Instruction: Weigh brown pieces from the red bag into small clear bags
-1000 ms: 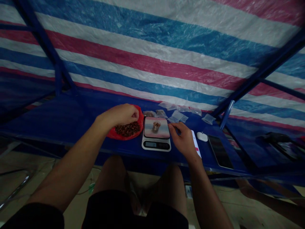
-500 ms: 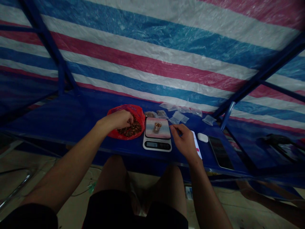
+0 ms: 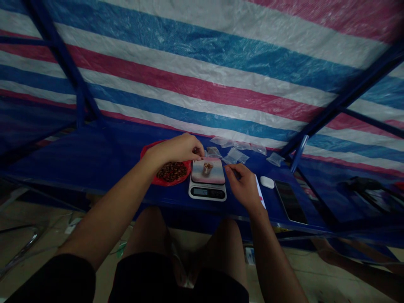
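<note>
while our left hand (image 3: pixel 187 148), fingertips together, hovers by the scale's (image 3: pixel 217 176) far-left corner and our right hand (image 3: pixel 243 184) lies right, grip unclear, we're likely filling the cup (image 3: pixel 207 168) atop, needing careful release.

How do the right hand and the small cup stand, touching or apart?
Apart: the head view shows bare scale platform between the cup and right hand.

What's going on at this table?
A person is sitting at a blue table with a digital scale in front of them. Their left hand is over the scale's far left corner, seemingly pinching a small dark piece. Their right hand is by its right edge. A small cup of brown pieces stands on the scale; an open red bag beside it holds more.
</note>
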`<state>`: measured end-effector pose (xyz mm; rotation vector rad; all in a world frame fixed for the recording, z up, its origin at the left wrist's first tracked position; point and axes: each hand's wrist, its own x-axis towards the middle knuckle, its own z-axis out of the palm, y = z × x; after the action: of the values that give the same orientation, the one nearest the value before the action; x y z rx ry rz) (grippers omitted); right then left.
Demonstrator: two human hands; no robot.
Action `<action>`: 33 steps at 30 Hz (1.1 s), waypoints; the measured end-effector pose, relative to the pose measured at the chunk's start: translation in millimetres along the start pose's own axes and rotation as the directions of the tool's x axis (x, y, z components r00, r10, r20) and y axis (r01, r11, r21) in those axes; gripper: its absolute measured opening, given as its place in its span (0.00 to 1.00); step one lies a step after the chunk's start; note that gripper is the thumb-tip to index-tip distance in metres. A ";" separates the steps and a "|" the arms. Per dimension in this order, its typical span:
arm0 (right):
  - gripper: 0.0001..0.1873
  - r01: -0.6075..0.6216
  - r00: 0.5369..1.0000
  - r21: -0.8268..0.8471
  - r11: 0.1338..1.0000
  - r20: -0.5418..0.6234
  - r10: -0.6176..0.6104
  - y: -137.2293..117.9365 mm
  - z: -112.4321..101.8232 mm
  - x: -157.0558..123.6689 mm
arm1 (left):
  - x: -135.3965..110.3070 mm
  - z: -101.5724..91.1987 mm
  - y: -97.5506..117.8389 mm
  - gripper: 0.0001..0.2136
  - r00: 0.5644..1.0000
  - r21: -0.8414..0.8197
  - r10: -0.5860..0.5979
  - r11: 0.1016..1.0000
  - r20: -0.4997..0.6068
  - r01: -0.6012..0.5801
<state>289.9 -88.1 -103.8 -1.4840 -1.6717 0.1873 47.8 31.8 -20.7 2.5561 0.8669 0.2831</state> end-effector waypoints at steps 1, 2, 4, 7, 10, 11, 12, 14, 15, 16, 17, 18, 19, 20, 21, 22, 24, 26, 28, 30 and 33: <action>0.15 0.001 1.000 0.002 1.000 0.001 -0.001 -1.2 0.2 0.2 | 8.1 3.0 4.9 0.11 1.000 -0.003 0.020 1.000 0.015 -0.020; 0.15 0.003 1.000 0.004 1.000 0.001 -0.003 -2.2 0.4 0.2 | 15.4 6.3 8.9 0.11 0.999 -0.002 0.034 0.999 0.033 -0.034; 0.15 0.005 1.000 0.003 1.000 0.002 -0.005 -3.6 0.1 -0.2 | 26.7 13.3 14.0 0.11 0.997 0.005 0.046 0.999 0.065 -0.047; 0.15 0.009 1.000 -0.008 1.000 0.008 -0.009 -4.3 -1.4 -1.3 | 35.2 21.6 15.2 0.10 0.994 0.025 0.058 0.998 0.096 -0.061; 0.14 0.013 1.000 -0.013 1.000 0.011 -0.013 -4.3 -2.5 -2.0 | 37.7 26.5 12.3 0.09 0.991 0.022 0.091 0.995 0.101 -0.094; 0.14 0.013 1.000 -0.009 1.000 0.011 -0.013 -4.3 -2.5 -2.0 | 38.1 27.4 11.1 0.08 0.990 0.017 0.099 0.995 0.100 -0.101; 0.14 0.012 1.000 -0.004 1.000 0.011 -0.012 -4.4 -2.3 -1.9 | 38.4 28.2 10.2 0.08 0.989 0.013 0.106 0.994 0.099 -0.108; 0.13 0.013 1.000 0.003 1.000 0.014 -0.013 -4.6 -1.4 -1.5 | 38.9 29.1 8.9 0.08 0.988 0.010 0.119 0.993 0.101 -0.121; 0.13 0.015 1.000 0.005 1.000 0.017 -0.016 -4.7 -0.7 -1.2 | 39.0 29.3 8.5 0.08 0.987 0.010 0.128 0.992 0.101 -0.129; 0.13 0.017 1.000 0.007 1.000 0.019 -0.017 -4.6 0.0 -0.9 | 39.0 29.4 8.2 0.08 0.986 0.010 0.135 0.991 0.100 -0.137; 0.13 0.019 1.000 0.009 1.000 0.022 -0.020 -4.4 0.7 -0.5 | 38.9 29.5 7.9 0.08 0.985 0.008 0.141 0.990 0.101 -0.142; 0.13 0.022 0.999 0.012 1.000 0.025 -0.022 -4.0 1.5 -0.1 | 38.6 29.5 7.8 0.09 0.984 0.004 0.142 0.990 0.103 -0.143; 0.13 0.024 0.999 0.016 1.000 0.027 -0.025 -3.5 2.3 0.3 | 38.3 29.5 7.6 0.09 0.985 -0.002 0.136 0.991 0.102 -0.137; 0.13 0.028 0.999 0.021 0.999 0.026 -0.029 -2.8 3.2 0.7 | 37.8 29.6 7.5 0.09 0.987 -0.012 0.127 0.992 0.096 -0.127; 0.12 0.032 0.999 0.026 0.999 0.025 -0.033 -2.2 4.3 1.1 | 37.2 29.7 7.4 0.10 0.989 -0.023 0.115 0.993 0.087 -0.114; 0.12 0.037 0.999 0.031 0.999 0.023 -0.037 -1.5 5.4 1.6 | 36.6 29.8 7.5 0.10 0.992 -0.035 0.105 0.994 0.076 -0.102; 0.12 0.045 0.999 0.041 0.998 0.020 -0.045 -0.3 8.2 2.3 | 35.2 29.8 8.0 0.11 0.995 -0.062 0.090 0.994 0.052 -0.087; 0.11 0.046 0.998 0.054 0.997 0.028 -0.048 0.5 11.4 3.0 | 33.7 29.5 9.1 0.11 0.995 -0.092 0.092 0.992 0.043 -0.088; 0.10 0.047 0.998 0.068 0.997 0.038 -0.049 0.9 14.6 3.4 | 32.3 28.8 10.4 0.11 0.994 -0.119 0.101 0.988 0.043 -0.095; 0.09 0.048 0.998 0.079 0.996 0.044 -0.052 0.9 17.2 3.6 | 30.9 28.0 11.5 0.11 0.992 -0.142 0.117 0.984 0.044 -0.109; 0.09 0.058 0.997 0.081 0.995 0.051 -0.062 0.3 19.0 3.6 | 28.8 27.1 12.4 0.12 0.989 -0.154 0.144 0.978 0.031 -0.138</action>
<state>277.7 -76.9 -113.8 -1.3792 -1.7295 0.2599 85.7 31.9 -37.6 2.4757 0.6247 0.3240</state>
